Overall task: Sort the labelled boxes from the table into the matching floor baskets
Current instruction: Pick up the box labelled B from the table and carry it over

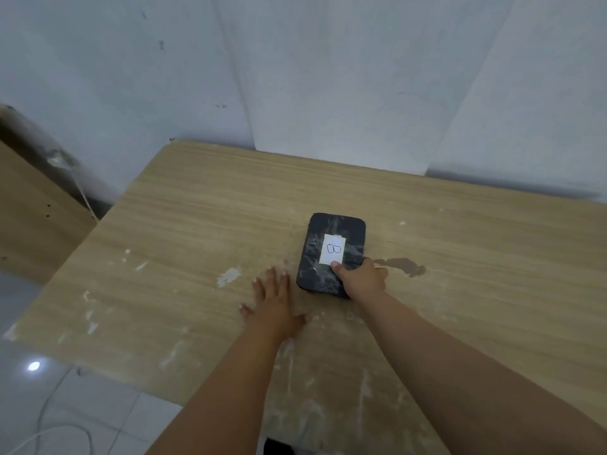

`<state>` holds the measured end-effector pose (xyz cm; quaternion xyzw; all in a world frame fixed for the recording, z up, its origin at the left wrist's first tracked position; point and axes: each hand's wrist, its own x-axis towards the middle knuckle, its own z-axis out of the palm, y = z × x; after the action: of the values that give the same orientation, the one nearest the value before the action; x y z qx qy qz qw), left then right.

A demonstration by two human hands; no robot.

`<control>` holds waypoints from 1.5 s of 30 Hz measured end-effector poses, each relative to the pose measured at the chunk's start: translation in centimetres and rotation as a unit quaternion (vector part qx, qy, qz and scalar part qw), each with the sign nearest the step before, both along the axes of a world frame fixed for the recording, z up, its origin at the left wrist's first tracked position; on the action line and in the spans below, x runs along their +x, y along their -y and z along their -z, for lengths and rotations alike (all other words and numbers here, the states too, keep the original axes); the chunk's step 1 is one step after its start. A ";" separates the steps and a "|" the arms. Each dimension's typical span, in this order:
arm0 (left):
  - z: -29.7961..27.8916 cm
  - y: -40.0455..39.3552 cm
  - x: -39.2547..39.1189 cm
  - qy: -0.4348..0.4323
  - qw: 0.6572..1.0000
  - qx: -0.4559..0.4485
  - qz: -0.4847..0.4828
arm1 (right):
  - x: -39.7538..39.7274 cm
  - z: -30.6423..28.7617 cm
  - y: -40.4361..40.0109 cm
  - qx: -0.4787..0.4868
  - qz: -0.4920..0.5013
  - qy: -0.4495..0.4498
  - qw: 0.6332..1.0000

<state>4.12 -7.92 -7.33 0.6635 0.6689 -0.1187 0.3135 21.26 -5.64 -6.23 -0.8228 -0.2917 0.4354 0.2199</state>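
Observation:
A black box (331, 238) wrapped in clear tape lies flat on the wooden table (197, 231), right of centre. A white label on its top reads "B". My right hand (359, 279) grips the box's near right corner, thumb pressed on top just below the label, fingers around the right edge. Just left of the box, my left hand (274, 302) rests flat on the table, palm down, fingers spread, holding nothing. No floor basket is in view.
The table top carries white paint smears and a dark stain (402, 266) right of the box. A wooden panel (29, 224) leans at the left by the wall. White tiled floor with a thin white cable (46, 418) lies at lower left.

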 end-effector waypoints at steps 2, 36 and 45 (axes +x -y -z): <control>-0.2 0.0 -0.1 -0.001 1.000 -0.014 0.012 | -0.2 0.0 -0.1 0.009 0.021 -0.020 1.000; -11.6 11.2 27.2 0.499 0.858 -0.120 0.023 | 24.7 -12.7 29.1 0.189 0.220 -0.130 0.948; -8.7 24.2 46.7 0.522 0.843 -0.122 -0.047 | 40.9 -10.0 41.6 0.242 0.370 -0.093 0.892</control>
<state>50.86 -32.10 1.39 0.5519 0.4167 0.1796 0.6997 62.12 -47.22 3.74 -0.7482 -0.0412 0.3128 0.5837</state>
